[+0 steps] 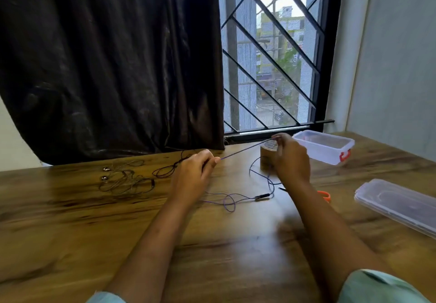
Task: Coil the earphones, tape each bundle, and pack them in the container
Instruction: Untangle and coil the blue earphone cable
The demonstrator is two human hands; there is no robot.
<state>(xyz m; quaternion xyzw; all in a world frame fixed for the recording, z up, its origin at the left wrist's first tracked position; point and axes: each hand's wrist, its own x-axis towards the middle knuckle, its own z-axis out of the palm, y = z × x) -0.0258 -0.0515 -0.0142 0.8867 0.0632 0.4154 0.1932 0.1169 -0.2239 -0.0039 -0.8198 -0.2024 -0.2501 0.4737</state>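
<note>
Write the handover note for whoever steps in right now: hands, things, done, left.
Left hand: grip shut on the purple earphone cable.
Right hand: pinching the same cable, stretched taut between both hands; its loose end with the plug trails on the table.
Other earphones lie uncoiled at the left.
Tape roll behind the right hand; scissors partly hidden by the right forearm.
Container open, looks empty; lid at the right.
Done: nothing taped or packed.
Left: coil, tape, pack everything.
</note>
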